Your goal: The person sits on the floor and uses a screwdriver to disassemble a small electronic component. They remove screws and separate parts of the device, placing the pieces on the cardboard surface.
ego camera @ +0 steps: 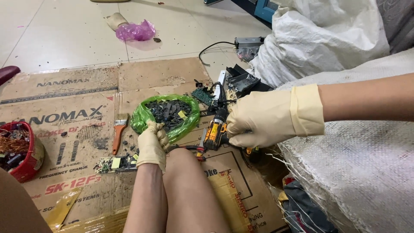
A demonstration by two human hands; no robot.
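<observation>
Fingers (241, 129) of the gloved right hand (263, 117) wrap an orange-and-black power drill (214, 131); the gloved left hand (152, 144), fingers curled, presses a circuit board (115, 163) onto cardboard (64, 108) beside a green bag (142, 116).

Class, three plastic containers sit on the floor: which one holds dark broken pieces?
The green plastic bag on the cardboard; the red bowl holds copper wire, and the pink bag lies crumpled.

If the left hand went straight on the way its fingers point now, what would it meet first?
The left hand points away from the person, toward the green bag of dark small parts. It would probably meet the bag's near edge first, though depth is hard to judge.
</observation>
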